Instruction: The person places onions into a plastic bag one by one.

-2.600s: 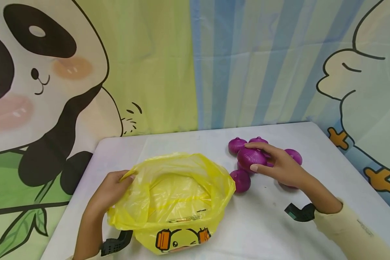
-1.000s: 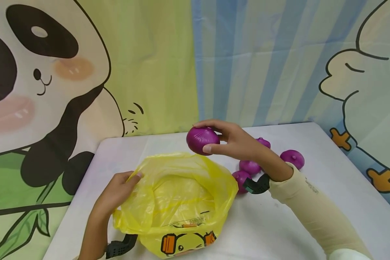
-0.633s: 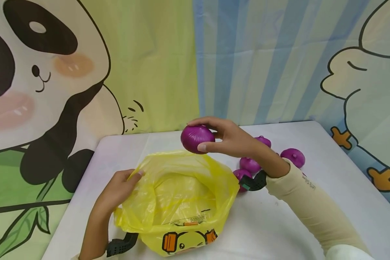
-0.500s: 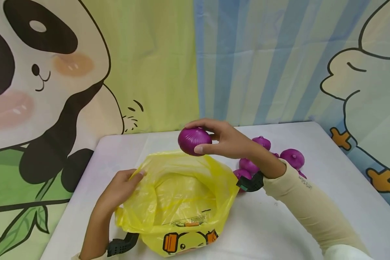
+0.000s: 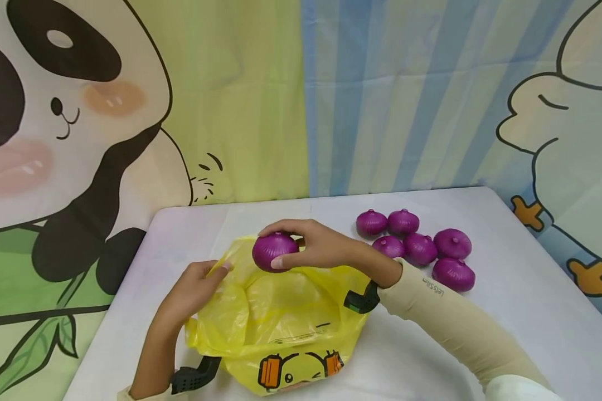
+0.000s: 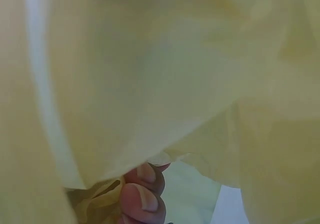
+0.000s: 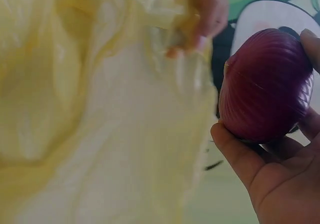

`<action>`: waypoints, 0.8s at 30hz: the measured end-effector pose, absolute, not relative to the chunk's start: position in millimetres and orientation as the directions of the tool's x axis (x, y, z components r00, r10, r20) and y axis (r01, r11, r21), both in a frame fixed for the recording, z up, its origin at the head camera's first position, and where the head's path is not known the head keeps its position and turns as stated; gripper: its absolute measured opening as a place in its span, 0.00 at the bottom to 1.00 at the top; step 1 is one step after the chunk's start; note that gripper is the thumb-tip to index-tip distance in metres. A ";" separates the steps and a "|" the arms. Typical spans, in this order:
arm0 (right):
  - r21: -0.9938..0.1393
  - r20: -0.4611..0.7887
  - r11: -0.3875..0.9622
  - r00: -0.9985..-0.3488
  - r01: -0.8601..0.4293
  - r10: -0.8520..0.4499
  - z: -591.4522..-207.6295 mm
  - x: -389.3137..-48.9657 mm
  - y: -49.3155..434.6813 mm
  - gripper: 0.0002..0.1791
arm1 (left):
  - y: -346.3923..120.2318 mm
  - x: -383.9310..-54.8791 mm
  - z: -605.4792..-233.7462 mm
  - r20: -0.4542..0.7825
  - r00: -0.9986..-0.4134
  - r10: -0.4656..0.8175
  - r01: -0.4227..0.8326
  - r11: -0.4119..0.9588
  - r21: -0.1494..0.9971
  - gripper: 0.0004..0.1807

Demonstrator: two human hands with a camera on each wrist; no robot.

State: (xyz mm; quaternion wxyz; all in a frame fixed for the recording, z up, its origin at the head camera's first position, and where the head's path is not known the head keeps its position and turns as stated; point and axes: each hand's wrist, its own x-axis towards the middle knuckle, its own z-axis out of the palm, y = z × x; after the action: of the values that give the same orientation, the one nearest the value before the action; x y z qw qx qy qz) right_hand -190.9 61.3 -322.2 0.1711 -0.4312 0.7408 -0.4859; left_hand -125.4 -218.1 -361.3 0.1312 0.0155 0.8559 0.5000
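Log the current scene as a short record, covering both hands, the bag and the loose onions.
left hand: pinches the rim of a thin yellow plastic bag
right hand: holds a round, glossy purple onion, over the far rim in the head view
bag: mouth open, cartoon printed on its front
loose onions: six visible on the white table; others may be hidden

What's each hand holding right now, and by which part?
Left hand: yellow bag, by the left side of its rim. Right hand: one purple onion, by its rounded sides.

Left grip (image 5: 193,291) pinches; right grip (image 5: 321,245) (forearm (image 5: 456,317) slanting inward) holds.
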 end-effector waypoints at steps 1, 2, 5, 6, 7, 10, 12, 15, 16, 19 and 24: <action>-0.868 0.147 0.167 -0.564 -0.468 -0.813 -327.1 -190.9 58.9 0.26 | -217.7 -125.8 -361.4 -0.213 -0.964 0.157 -0.109 0.500 0.859 0.22; -0.870 0.128 0.177 -0.558 -0.460 -0.820 -331.6 -191.0 56.7 0.26 | -217.4 -125.9 -361.3 -0.218 -0.963 0.156 -0.114 0.498 0.859 0.22; -0.874 0.074 0.211 -0.549 -0.438 -0.833 -343.8 -191.4 51.6 0.26 | -216.8 -126.1 -360.8 -0.224 -0.962 0.156 -0.120 0.497 0.860 0.23; -0.873 0.054 0.226 -0.547 -0.432 -0.836 -347.6 -191.4 50.2 0.26 | -216.7 -126.0 -360.7 -0.224 -0.962 0.156 -0.120 0.495 0.861 0.23; -0.874 0.036 0.237 -0.543 -0.423 -0.839 -351.5 -191.4 48.6 0.26 | -216.6 -126.0 -360.6 -0.223 -0.962 0.154 -0.121 0.494 0.861 0.23; -0.871 -0.015 0.274 -0.537 -0.407 -0.844 -365.5 -190.6 43.4 0.25 | -216.2 -125.9 -360.8 -0.221 -0.963 0.153 -0.120 0.492 0.863 0.23; -0.868 -0.039 0.293 -0.533 -0.401 -0.845 -375.5 -189.2 40.5 0.25 | -215.8 -125.8 -361.0 -0.220 -0.963 0.154 -0.119 0.490 0.863 0.23; -0.858 -0.072 0.326 -0.536 -0.397 -0.841 -390.3 -187.4 37.5 0.25 | -215.2 -125.2 -361.5 -0.220 -0.962 0.160 -0.117 0.488 0.865 0.23; -0.855 -0.079 0.335 -0.539 -0.397 -0.839 -394.3 -187.0 36.9 0.25 | -215.0 -125.0 -361.6 -0.219 -0.962 0.161 -0.116 0.486 0.866 0.23; -0.850 -0.081 0.347 -0.551 -0.397 -0.830 -404.8 -186.5 35.5 0.25 | -214.7 -124.7 -361.7 -0.216 -0.963 0.160 -0.115 0.483 0.868 0.24; -0.857 -0.065 0.321 -0.534 -0.403 -0.843 -418.6 -184.1 32.8 0.25 | -214.1 -124.8 -362.0 -0.217 -0.964 0.156 -0.115 0.489 0.865 0.25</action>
State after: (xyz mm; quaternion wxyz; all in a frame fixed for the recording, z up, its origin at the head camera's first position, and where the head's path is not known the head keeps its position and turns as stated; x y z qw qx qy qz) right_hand -184.1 32.8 -418.6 0.2625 -0.4049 0.7693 -0.4188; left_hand -124.8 -214.1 -362.0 0.1343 0.0120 0.8522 0.5055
